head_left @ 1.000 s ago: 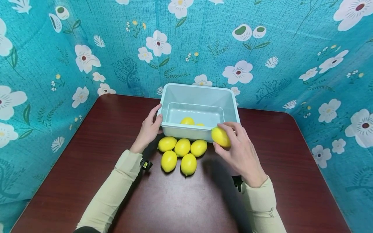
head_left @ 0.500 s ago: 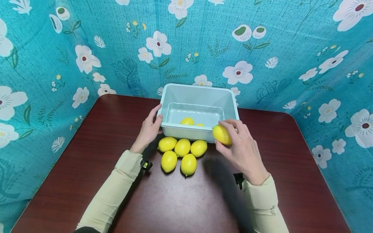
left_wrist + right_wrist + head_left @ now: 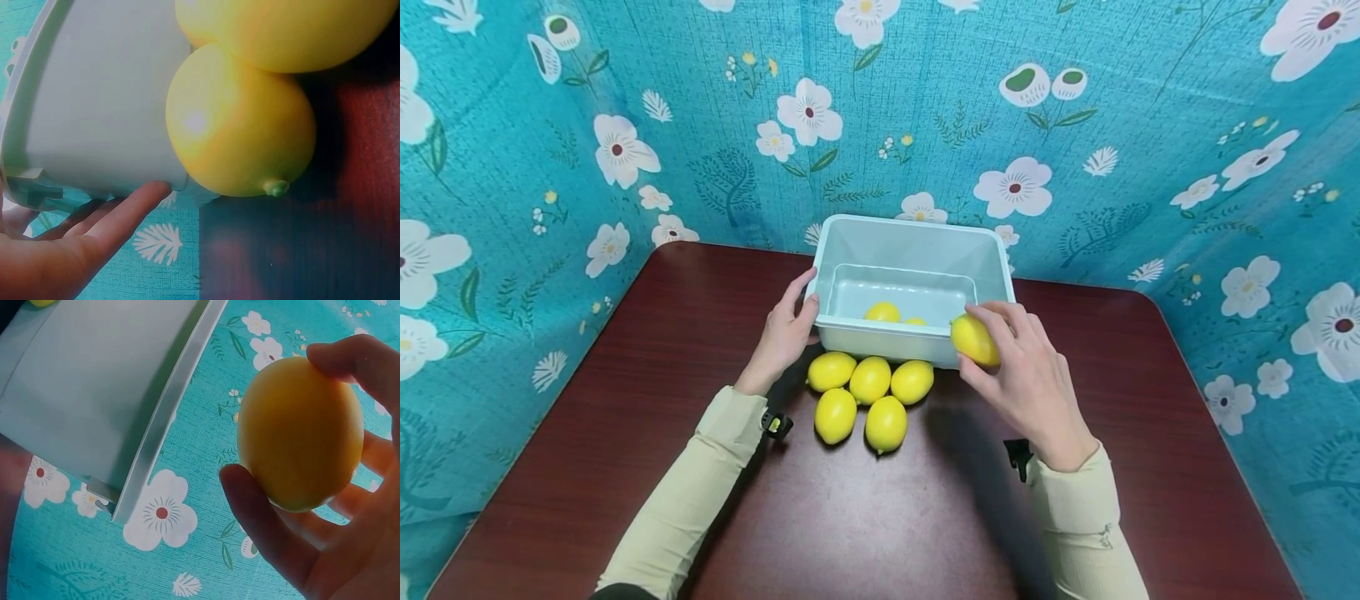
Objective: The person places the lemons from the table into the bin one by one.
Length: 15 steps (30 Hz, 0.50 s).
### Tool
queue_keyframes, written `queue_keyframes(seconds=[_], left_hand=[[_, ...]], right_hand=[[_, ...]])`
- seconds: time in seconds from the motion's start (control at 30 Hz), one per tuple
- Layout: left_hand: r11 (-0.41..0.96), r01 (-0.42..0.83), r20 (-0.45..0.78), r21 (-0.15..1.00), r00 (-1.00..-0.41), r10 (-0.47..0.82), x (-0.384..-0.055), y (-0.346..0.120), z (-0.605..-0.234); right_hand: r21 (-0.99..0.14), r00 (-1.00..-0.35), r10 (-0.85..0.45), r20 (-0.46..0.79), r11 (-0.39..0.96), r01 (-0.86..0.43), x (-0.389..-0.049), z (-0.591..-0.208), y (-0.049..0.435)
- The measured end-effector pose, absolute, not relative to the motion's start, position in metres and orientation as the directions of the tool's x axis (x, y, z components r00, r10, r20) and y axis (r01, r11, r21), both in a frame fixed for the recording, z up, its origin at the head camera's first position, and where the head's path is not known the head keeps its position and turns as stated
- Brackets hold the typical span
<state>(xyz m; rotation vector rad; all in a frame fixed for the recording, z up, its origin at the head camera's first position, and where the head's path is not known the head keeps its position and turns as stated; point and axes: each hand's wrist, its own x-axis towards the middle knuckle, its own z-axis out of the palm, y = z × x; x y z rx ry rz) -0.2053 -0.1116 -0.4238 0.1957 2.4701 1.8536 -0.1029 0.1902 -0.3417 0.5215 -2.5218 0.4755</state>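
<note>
My right hand (image 3: pixel 1030 383) holds a lemon (image 3: pixel 973 339) between thumb and fingers, at the front right corner of a pale blue plastic bin (image 3: pixel 887 340). In the right wrist view the same lemon (image 3: pixel 300 434) is gripped beside the bin's rim (image 3: pixel 169 406). My left hand (image 3: pixel 781 337) rests against the bin's left side with its fingers fairly straight. The left wrist view has that hand (image 3: pixel 81 250) touching the bin wall (image 3: pixel 106 106) near a lemon (image 3: pixel 240 122). Inside the bin lie a lemon (image 3: pixel 882 312) and part of another lemon (image 3: pixel 915 321).
Several lemons (image 3: pixel 870 381) are grouped on the dark wooden table (image 3: pixel 880 517), just in front of the bin. A blue floral cloth (image 3: pixel 917 125) hangs behind the table and at both sides. Each wrist carries a small black camera mount (image 3: pixel 777 426).
My right hand has risen slightly in the head view and shifted a little to the right, with the lemon still gripped. My left hand and the bin have stayed put.
</note>
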Motion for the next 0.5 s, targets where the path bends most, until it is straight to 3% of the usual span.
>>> queue_keyframes(seconds=[0.5], left_hand=[[0.275, 0.082, 0.046, 0.958, -0.990, 0.134, -0.2055, -0.1126, -0.4237]], right_hand=[[-0.193, -0.787, -0.271, 0.555, 0.878, -0.438, -0.1117, -0.3415, 0.1908]])
